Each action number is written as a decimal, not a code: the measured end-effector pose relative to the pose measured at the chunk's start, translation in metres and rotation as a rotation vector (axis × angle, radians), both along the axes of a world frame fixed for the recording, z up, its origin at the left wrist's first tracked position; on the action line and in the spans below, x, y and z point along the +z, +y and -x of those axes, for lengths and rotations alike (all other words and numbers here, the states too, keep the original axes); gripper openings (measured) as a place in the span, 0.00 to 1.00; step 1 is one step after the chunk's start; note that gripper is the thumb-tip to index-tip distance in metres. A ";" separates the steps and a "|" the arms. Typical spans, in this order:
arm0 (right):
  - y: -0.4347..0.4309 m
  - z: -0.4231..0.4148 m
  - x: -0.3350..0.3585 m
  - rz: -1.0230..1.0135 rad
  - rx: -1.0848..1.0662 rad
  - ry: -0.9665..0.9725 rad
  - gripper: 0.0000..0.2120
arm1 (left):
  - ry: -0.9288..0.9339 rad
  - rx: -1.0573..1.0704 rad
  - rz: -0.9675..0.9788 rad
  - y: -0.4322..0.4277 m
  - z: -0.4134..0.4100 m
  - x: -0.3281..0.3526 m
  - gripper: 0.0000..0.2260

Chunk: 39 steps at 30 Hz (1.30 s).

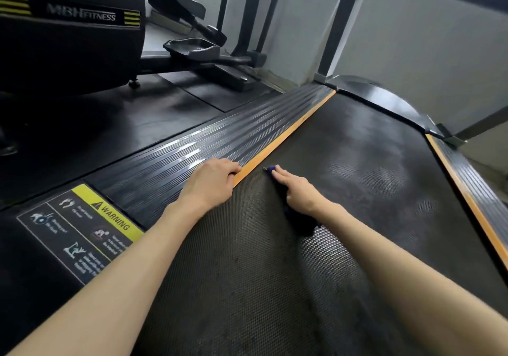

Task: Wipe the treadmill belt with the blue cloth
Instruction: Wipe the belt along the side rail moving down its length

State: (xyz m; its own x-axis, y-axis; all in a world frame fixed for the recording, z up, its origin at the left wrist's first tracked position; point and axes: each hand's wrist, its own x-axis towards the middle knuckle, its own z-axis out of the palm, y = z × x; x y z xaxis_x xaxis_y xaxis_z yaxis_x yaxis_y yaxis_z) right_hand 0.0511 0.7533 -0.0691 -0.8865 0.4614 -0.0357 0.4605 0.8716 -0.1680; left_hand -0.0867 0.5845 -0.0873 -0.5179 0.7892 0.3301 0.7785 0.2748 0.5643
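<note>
Grey walls and dark rubber floor (115, 124), so a gym corner. Biggest thing in view is the treadmill belt (343, 190), and its long axis runs from right under the camera up and to the right, ending at the curved black hood (384, 100). Off to the left there's a black elliptical machine (71, 34) sitting well apart from the treadmill.

The ribbed side rail (192, 146) follows the belt's left edge, with an orange strip (288, 133) between rail and belt. A matching orange edge runs down the right side. Near the rail's close end is a yellow-and-black warning sticker (90, 232).

The left hand (211, 182) rests on the rail, fingers bent down over the orange strip. The right hand (295, 190) lies flat on the belt, fingers straight and close together, pointing up-left at the strip. It's pressing the blue cloth (271, 169) down: a bit pokes out past the fingertips, just beside the strip, and the rest trails back under the palm and wrist. The cloth lies lengthwise along the hand.

Lots of bare belt to the right and up ahead.
</note>
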 end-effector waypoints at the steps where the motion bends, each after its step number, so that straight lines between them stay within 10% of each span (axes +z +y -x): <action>1: -0.001 0.008 -0.003 0.019 -0.055 0.021 0.35 | -0.003 -0.003 -0.001 0.000 0.000 0.000 0.15; 9: -0.086 -0.044 -0.010 0.044 0.447 0.004 0.35 | -0.052 -0.029 -0.083 -0.007 -0.004 0.004 0.20; 15: -0.031 0.003 -0.001 0.018 -0.176 0.052 0.32 | 0.007 -0.112 0.001 -0.028 -0.001 0.010 0.17; 22: -0.115 -0.033 -0.013 -0.021 0.156 0.100 0.25 | 0.043 -0.100 0.029 -0.039 -0.001 -0.003 0.16; 26: -0.120 -0.035 -0.008 -0.233 0.038 -0.038 0.29 | 0.037 -0.089 0.047 -0.041 -0.003 -0.001 0.16; 39: -0.064 -0.018 0.005 0.028 -0.385 0.027 0.19 | 0.016 -0.077 0.058 -0.042 -0.005 0.002 0.17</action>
